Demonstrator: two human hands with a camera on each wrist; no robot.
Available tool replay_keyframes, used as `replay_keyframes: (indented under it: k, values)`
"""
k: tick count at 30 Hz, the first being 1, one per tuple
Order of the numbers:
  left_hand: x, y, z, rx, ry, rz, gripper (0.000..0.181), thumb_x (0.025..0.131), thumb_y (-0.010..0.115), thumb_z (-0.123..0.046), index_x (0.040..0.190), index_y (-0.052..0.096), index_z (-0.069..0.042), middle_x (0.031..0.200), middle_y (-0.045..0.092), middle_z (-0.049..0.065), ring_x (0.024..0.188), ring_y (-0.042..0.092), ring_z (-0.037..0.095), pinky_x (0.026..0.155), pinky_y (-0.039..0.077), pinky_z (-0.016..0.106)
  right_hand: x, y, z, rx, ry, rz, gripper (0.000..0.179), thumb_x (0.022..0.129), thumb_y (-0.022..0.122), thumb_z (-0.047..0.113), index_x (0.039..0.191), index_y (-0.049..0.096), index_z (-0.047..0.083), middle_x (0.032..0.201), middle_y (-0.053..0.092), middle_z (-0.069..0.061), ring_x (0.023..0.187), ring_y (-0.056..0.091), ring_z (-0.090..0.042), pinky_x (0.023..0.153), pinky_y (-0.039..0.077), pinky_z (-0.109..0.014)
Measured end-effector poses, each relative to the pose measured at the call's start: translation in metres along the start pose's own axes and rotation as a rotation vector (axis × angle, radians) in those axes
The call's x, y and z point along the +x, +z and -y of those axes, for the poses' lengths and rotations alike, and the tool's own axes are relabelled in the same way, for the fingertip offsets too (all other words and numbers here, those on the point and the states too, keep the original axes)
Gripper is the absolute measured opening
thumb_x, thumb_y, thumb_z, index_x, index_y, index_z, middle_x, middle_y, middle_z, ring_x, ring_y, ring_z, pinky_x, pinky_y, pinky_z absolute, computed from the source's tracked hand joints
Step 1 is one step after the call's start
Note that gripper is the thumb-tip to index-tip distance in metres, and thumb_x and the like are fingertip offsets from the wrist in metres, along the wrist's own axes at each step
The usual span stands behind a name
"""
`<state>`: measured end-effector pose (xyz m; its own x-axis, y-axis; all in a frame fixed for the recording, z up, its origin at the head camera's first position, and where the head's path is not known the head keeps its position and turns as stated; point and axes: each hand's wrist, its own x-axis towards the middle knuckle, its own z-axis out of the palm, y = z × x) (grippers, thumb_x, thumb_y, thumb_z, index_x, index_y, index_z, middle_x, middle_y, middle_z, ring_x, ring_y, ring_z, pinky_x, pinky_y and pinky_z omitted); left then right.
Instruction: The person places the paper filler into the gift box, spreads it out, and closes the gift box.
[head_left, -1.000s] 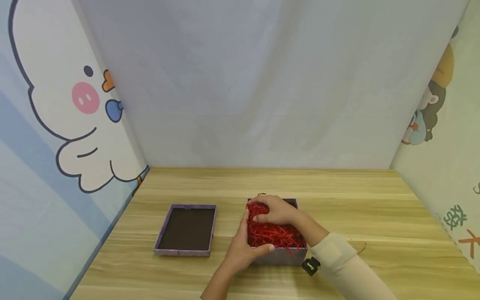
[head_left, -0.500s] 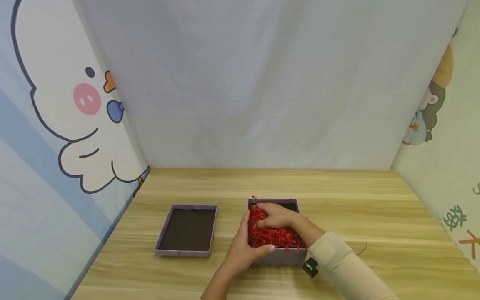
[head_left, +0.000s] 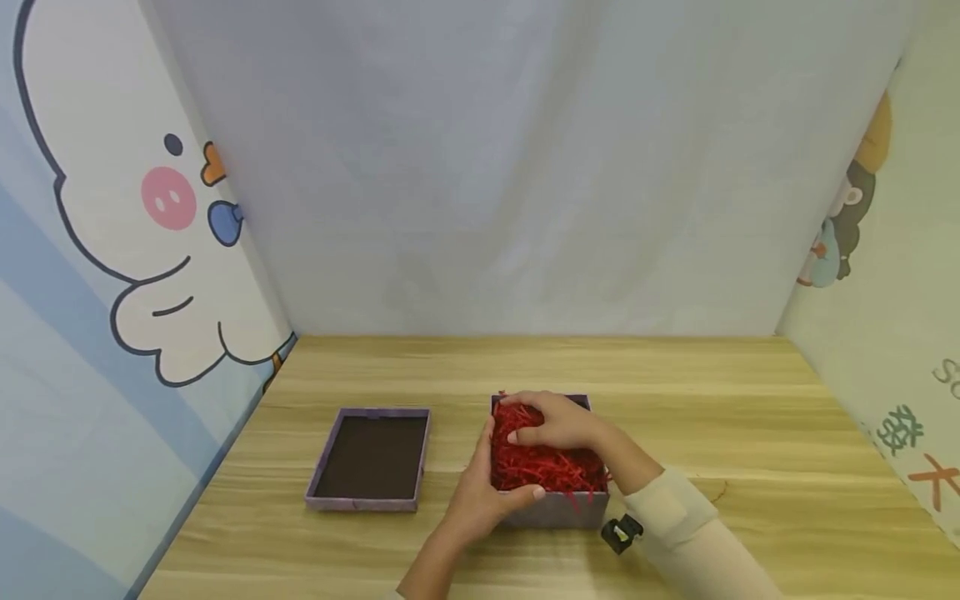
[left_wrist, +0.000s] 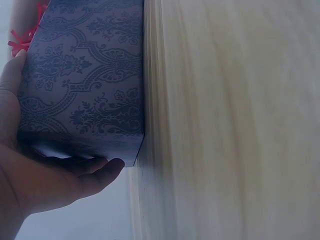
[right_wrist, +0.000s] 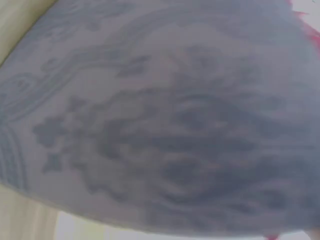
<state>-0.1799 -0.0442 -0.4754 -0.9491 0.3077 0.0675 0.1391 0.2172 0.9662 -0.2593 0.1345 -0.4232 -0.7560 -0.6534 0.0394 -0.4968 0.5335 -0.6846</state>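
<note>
A purple-grey patterned gift box (head_left: pixel 555 510) stands on the table, filled with red shredded paper (head_left: pixel 558 471). My left hand (head_left: pixel 480 496) grips its near left corner, thumb along the near wall and fingers along the left side. In the left wrist view, the left hand (left_wrist: pixel 45 182) spans the box (left_wrist: pixel 85 75) with fingertips reaching under one end. My right hand (head_left: pixel 558 421) bends over the far left part of the shreds, with a clump between thumb and fingers; its fingertips are partly hidden. The box wall (right_wrist: pixel 165 135) fills the right wrist view, blurred.
Left of the box lies a shallow purple lid (head_left: pixel 363 504), dark inside turned up. A small black device (head_left: pixel 621 533) sits at the right wrist. A thin loose strand (head_left: pixel 722 492) lies on the wooden table (head_left: pixel 675 375) to the right. Cloth walls surround the table.
My right hand dipped lower into the shreds half a second ago and now sits higher, nearer the far rim. The left hand keeps its hold on the box.
</note>
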Motion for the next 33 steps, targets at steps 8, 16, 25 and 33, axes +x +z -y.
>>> replay_keyframes:
  k: [8,16,25,33]
  values:
    - [0.003,-0.004,0.0,0.014,0.009,-0.029,0.113,0.073,0.079,-0.039,0.151,0.0,-0.02,0.151,0.02,0.008,0.13,0.032,0.026,0.102,0.031,0.043,0.0,-0.01,0.008,0.051,-0.046,-0.119,0.046,0.087,0.067,0.021,0.128,0.054,0.004,0.119,0.059,-0.009,0.107,0.055,-0.023,0.088,0.044,-0.043]
    - [0.0,-0.002,0.002,-0.001,-0.014,0.003,0.111,0.076,0.077,-0.04,0.151,-0.002,-0.02,0.152,0.015,0.01,0.131,0.03,0.03,0.1,0.034,0.045,0.015,0.011,-0.008,-0.019,0.048,0.096,0.064,0.087,0.064,0.029,0.138,0.041,-0.002,0.132,0.048,-0.016,0.118,0.047,-0.03,0.096,0.038,-0.045]
    - [-0.012,-0.005,-0.028,-0.032,-0.051,0.019,0.108,0.077,0.077,-0.032,0.15,0.0,-0.013,0.151,0.013,0.019,0.132,0.023,0.039,0.1,0.031,0.053,0.02,0.019,-0.01,-0.02,0.091,0.166,0.069,0.084,0.064,0.026,0.138,0.037,-0.007,0.136,0.043,-0.02,0.123,0.043,-0.031,0.099,0.036,-0.043]
    - [-0.014,-0.006,-0.035,-0.07,-0.022,0.044,0.107,0.079,0.076,-0.03,0.15,-0.001,-0.008,0.15,0.016,0.018,0.13,0.031,0.035,0.1,0.033,0.046,0.006,0.005,0.0,-0.104,-0.028,0.115,0.054,0.088,0.063,0.03,0.132,0.05,0.003,0.124,0.056,-0.01,0.11,0.054,-0.026,0.09,0.043,-0.043]
